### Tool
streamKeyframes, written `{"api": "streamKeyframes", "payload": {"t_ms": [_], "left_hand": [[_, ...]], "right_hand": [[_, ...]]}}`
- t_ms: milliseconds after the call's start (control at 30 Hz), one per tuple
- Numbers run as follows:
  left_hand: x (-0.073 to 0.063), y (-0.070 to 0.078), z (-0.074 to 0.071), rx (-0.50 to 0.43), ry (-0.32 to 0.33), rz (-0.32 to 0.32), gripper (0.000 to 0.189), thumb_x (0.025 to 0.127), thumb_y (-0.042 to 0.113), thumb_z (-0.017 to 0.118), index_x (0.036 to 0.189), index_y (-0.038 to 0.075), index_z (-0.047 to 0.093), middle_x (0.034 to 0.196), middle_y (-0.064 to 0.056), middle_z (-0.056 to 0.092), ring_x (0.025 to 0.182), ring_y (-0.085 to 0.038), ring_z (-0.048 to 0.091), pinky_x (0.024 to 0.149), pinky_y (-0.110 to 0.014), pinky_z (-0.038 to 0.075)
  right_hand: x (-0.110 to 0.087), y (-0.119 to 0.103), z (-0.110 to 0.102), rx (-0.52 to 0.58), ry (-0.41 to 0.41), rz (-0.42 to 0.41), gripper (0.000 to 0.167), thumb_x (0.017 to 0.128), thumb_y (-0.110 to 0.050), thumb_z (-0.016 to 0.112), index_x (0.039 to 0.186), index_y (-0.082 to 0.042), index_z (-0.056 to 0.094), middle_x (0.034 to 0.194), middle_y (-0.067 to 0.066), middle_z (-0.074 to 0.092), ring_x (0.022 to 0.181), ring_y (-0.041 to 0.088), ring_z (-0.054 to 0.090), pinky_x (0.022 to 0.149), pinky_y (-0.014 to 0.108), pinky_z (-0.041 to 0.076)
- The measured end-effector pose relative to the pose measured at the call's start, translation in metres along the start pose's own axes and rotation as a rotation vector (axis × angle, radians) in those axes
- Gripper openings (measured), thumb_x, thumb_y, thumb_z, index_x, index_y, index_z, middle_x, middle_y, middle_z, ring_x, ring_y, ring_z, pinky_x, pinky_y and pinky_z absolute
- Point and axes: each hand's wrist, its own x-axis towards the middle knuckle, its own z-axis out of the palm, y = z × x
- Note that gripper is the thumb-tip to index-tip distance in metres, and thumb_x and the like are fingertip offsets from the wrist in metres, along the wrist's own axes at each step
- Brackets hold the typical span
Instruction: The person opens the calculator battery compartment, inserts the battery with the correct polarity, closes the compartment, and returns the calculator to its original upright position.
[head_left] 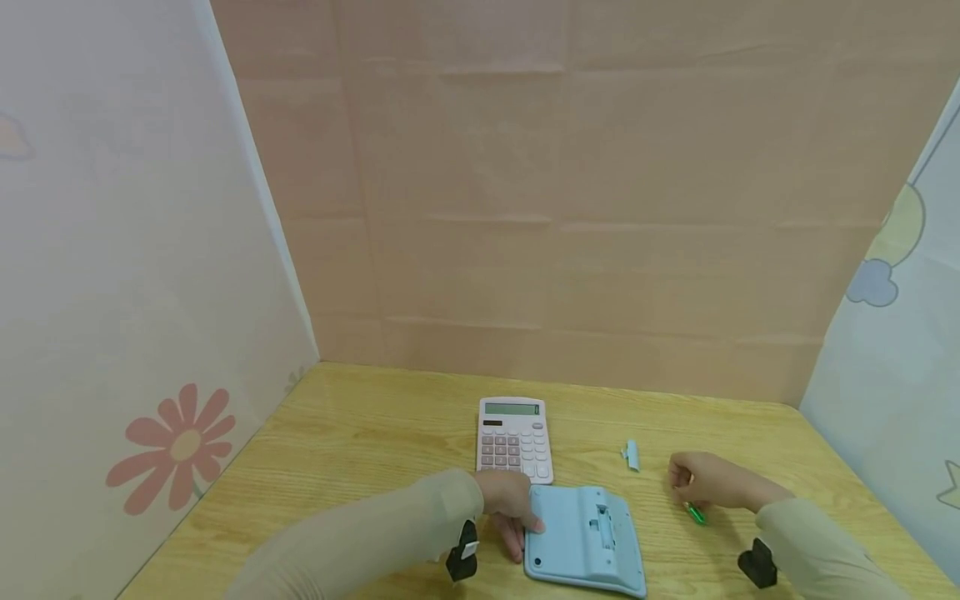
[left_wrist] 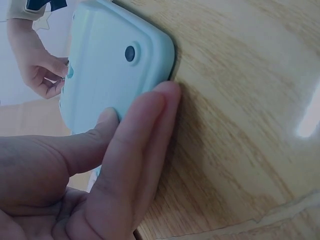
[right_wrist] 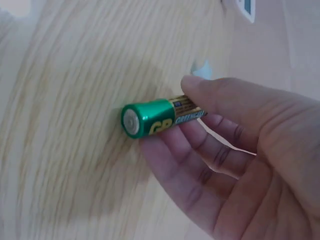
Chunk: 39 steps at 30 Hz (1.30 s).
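Note:
A light blue calculator (head_left: 562, 533) lies face down on the table, its battery compartment (head_left: 606, 529) uncovered. My left hand (head_left: 510, 500) holds its left edge, the thumb on the back and the fingers along the side, as the left wrist view shows. To the right, just above the tabletop, my right hand (head_left: 708, 482) pinches a green and gold battery (right_wrist: 150, 119) between thumb and fingers. The battery's flat silver end points away from the palm. Between that hand and the calculator lies a small light blue battery cover (head_left: 633, 455).
Behind the blue calculator is a pink calculator (head_left: 513, 442), face up, with its display on. The wooden table (head_left: 375, 442) meets a brown-papered wall (head_left: 562, 250) at the back and pale patterned walls at both sides.

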Motion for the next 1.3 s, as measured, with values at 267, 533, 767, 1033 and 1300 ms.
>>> {"api": "streamKeyframes", "payload": {"t_ms": [267,533,767,1033,1300], "left_hand": [[-0.048,0.021,0.004,0.026,0.062,-0.024,0.032,0.083,0.027,0.076,0.079,-0.001,0.062,0.068,-0.019,0.07,0.056,-0.025,0.07,0.071,-0.026,0.056],[-0.076,0.037,0.005,0.113,0.055,-0.033,0.027,0.088,0.023,0.072,0.082,-0.001,0.062,0.066,-0.015,0.071,0.058,-0.023,0.071,0.07,-0.026,0.056],[-0.091,0.046,0.003,0.118,0.043,-0.025,0.028,0.09,0.022,0.07,0.08,-0.002,0.062,0.067,-0.017,0.071,0.065,-0.026,0.072,0.07,-0.026,0.057],[-0.057,0.03,0.005,0.128,0.082,-0.043,0.03,0.087,0.029,0.073,0.081,0.002,0.062,0.066,-0.014,0.071,0.055,-0.021,0.07,0.071,-0.024,0.055],[0.0,0.002,-0.001,0.026,0.008,-0.019,0.037,0.078,0.033,0.08,0.08,-0.001,0.065,0.07,-0.02,0.071,0.059,-0.029,0.071,0.081,-0.031,0.055]], "right_hand": [[0.007,-0.018,0.002,0.102,-0.062,-0.074,0.014,0.093,-0.011,0.064,0.093,-0.002,0.054,0.081,0.005,0.052,0.058,0.009,0.05,0.052,0.027,0.046],[0.013,-0.04,0.007,0.162,-0.1,-0.133,0.013,0.095,-0.015,0.062,0.095,-0.004,0.054,0.085,0.007,0.055,0.063,0.013,0.056,0.057,0.032,0.052],[0.015,-0.055,0.012,0.175,-0.121,-0.171,0.015,0.095,-0.014,0.063,0.097,-0.003,0.053,0.088,0.007,0.055,0.067,0.013,0.06,0.061,0.034,0.054],[0.017,-0.071,0.016,0.204,-0.143,-0.218,0.016,0.095,-0.016,0.063,0.097,-0.004,0.053,0.086,0.007,0.055,0.067,0.014,0.059,0.062,0.037,0.055],[0.017,-0.084,0.022,0.239,-0.148,-0.251,0.015,0.094,-0.014,0.063,0.098,-0.002,0.055,0.085,0.006,0.059,0.068,0.012,0.06,0.063,0.035,0.056]]}}
